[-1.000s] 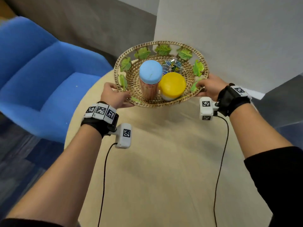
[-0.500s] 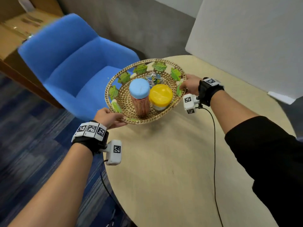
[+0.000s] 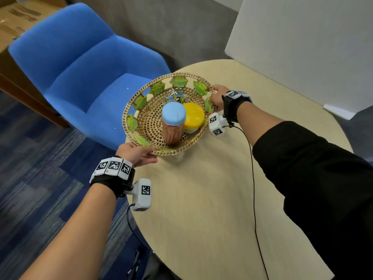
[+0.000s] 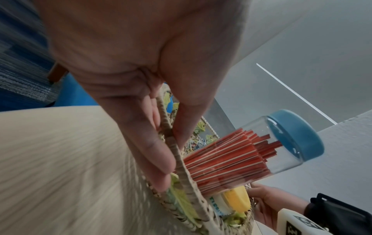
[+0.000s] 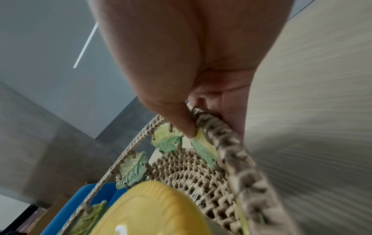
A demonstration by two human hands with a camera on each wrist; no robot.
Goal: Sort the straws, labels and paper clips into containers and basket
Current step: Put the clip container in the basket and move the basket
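So the wicker basket is held by both hands at the table's 10 o'clock edge, partly hanging out over the blue chair. Can't tell for sure whether its base touches the round wooden table or floats just above it.

Left hand has the rim at about 7 o'clock of the basket. In the left wrist view the thumb sits inside the rim and the fingers run along the outside, so the rim is pinched between them. Right hand has the opposite side, around 2 o'clock, and the right wrist view shows the thumb pressing down just inside the braided rim with the rest of the hand underneath it. Both hands are closed on the basket.

Inside the basket:
- a clear jar with a blue lid, upright, packed with red straws, sitting toward 6 o'clock
- a yellow-lidded container right beside it on the 3 o'clock side, touching or nearly so
- a loose heap of colourful paper clips behind the two, toward 12 o'clock

Green leaf decorations go round the open part of the rim. There's a white board standing past the table's far side, at 1 o'clock, and blue patterned carpet off at 8 o'clock
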